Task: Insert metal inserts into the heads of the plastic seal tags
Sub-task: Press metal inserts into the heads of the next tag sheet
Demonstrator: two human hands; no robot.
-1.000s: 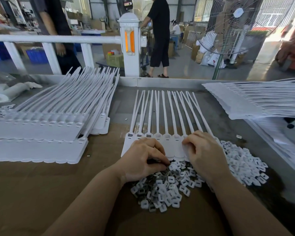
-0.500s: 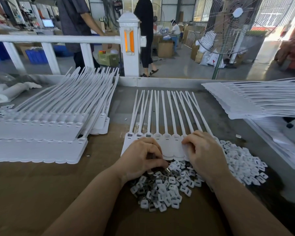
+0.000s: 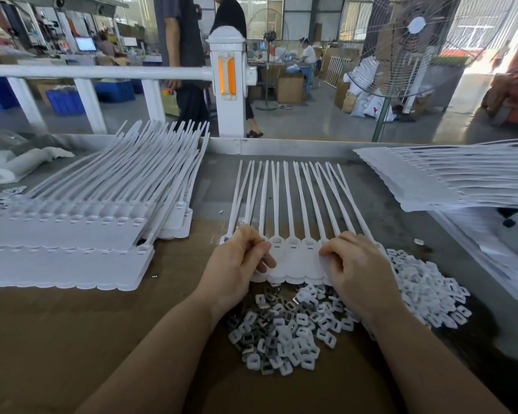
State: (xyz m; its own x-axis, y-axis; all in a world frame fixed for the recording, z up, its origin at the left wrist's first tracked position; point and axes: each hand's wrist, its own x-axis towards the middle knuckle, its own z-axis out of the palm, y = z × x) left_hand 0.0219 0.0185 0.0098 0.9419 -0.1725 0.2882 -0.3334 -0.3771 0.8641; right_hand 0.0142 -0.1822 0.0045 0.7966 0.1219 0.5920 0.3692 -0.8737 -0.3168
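Note:
A joined strip of white plastic seal tags (image 3: 293,261) lies flat on the brown table, heads near me and tails pointing away. My left hand (image 3: 237,264) is at the strip's left end, with thumb and fingertips pinched together over a tag head. They cover the small metal insert they hold. My right hand (image 3: 356,270) grips the strip's right end, fingers curled over the heads there. Just below both hands lies a loose pile of metal and white inserts (image 3: 284,333).
Big stacks of tag strips lie at the left (image 3: 72,234) and at the far right (image 3: 449,177). More white inserts (image 3: 425,291) spread out right of my right hand. Behind the table's metal back edge (image 3: 281,146) is a white railing, with people and a standing fan beyond it.
My left hand has lifted out of the insert pile and moved up to the heads at the strip's left end. My right hand has stayed on the right end.

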